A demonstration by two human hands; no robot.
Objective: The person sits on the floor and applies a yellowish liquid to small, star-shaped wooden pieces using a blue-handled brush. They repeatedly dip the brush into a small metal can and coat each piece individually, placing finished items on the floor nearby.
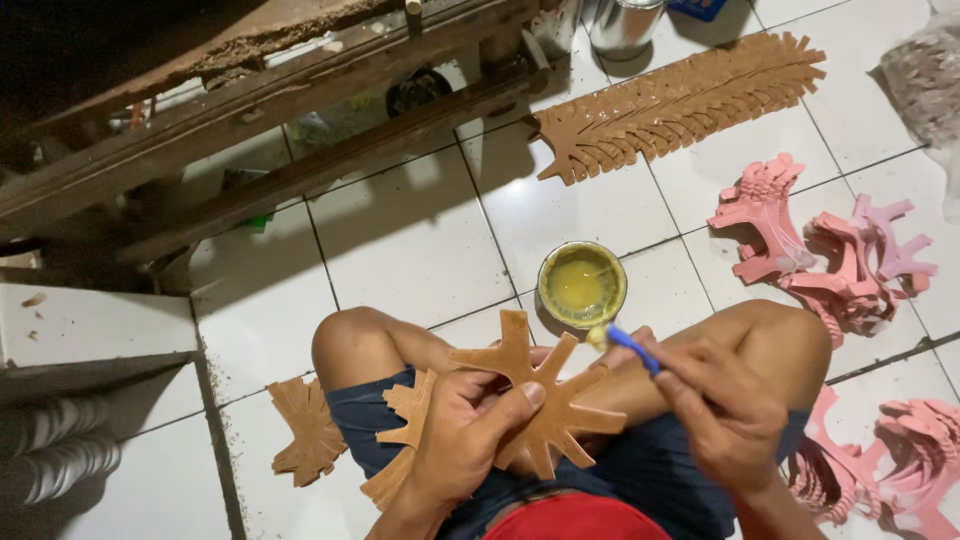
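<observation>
We look down on a seated person working over their lap on a white tiled floor (400,240). The left hand (465,440) is closed on a brown star-shaped cut-out (535,385), thumb across its face and fingers behind, holding it above the near thighs. The right hand (725,415) pinches a blue-handled brush (628,347), whose glue-laden tip touches the cut-out's right arm. The hands are thus apart, each clamped on its own object, meeting only at the brush tip.

Just beyond the cut-out, between the knees, stands a small round tin of yellow glue (582,285). More brown cut-outs (305,430) lie at the near left, partly on the thigh. A long fanned row of brown pieces (680,100) lies far right, and pink pieces (820,250) are heaped at the right. A wooden bench frame (250,110) crosses the far left.

We judge these risks: the loaded brush may drip onto the shorts or leg; glue may reach the left thumb, which lies near the coated arm; the tin, close to the knees, could be tipped by a leg movement; and the thin arms may bend under a tight grip.
</observation>
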